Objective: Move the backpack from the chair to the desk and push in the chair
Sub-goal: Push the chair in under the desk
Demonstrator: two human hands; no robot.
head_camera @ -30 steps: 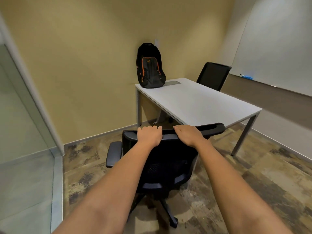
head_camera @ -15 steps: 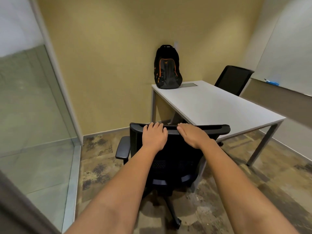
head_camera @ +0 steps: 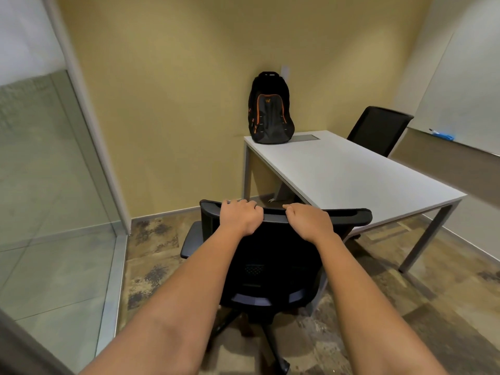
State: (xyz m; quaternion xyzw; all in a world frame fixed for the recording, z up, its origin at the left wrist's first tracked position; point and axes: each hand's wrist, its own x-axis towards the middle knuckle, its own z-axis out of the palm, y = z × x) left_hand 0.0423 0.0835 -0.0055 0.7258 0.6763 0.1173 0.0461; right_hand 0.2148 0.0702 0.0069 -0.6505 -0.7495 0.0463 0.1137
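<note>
A black backpack with orange trim (head_camera: 270, 110) stands upright on the far left corner of the white desk (head_camera: 351, 174), leaning against the yellow wall. In front of me is a black office chair (head_camera: 273, 255) on castors, its back toward me, at the desk's near left side. My left hand (head_camera: 239, 216) and my right hand (head_camera: 309, 220) both grip the top edge of the chair's backrest, fingers curled over it. The chair's seat is hidden behind the backrest.
A second black chair (head_camera: 378, 128) stands at the desk's far side. A glass partition with a metal frame (head_camera: 89, 147) runs along the left. A whiteboard ledge with a blue eraser (head_camera: 443, 136) is on the right wall. Patterned carpet covers the floor.
The view has swung left and back a little, so the desk and backpack sit farther right. Both hands have stayed on the backrest top, and their fingers have curled tighter.
</note>
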